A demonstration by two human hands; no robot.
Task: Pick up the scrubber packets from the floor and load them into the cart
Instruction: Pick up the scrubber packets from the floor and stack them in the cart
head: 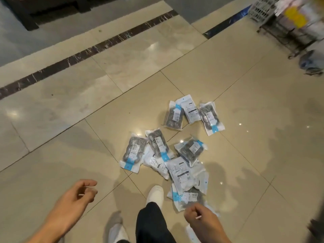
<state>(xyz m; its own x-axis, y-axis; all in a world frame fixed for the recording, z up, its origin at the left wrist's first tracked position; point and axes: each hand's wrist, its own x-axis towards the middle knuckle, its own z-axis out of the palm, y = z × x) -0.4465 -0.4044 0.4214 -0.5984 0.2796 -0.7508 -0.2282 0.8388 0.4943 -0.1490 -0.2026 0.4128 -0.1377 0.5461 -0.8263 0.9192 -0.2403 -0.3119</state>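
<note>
Several scrubber packets, clear bags with grey steel wool and blue-white labels, lie scattered on the beige tiled floor. Three packets (191,114) form a far group. A larger heap (163,155) lies closer, right in front of my white shoe (155,193). My left hand (77,195) hovers low at the left with fingers loosely curled and holds nothing. My right hand (201,218) hangs just above the nearest packet (187,198), fingers loosely curled, empty. The wire cart (287,37) stands blurred at the top right.
A white basket (261,9) and blurred goods sit beside the cart at the top right. A dark marble strip (98,46) crosses the floor diagonally. Dark furniture (35,9) stands at the top left. My black trouser leg (152,223) is at the bottom centre.
</note>
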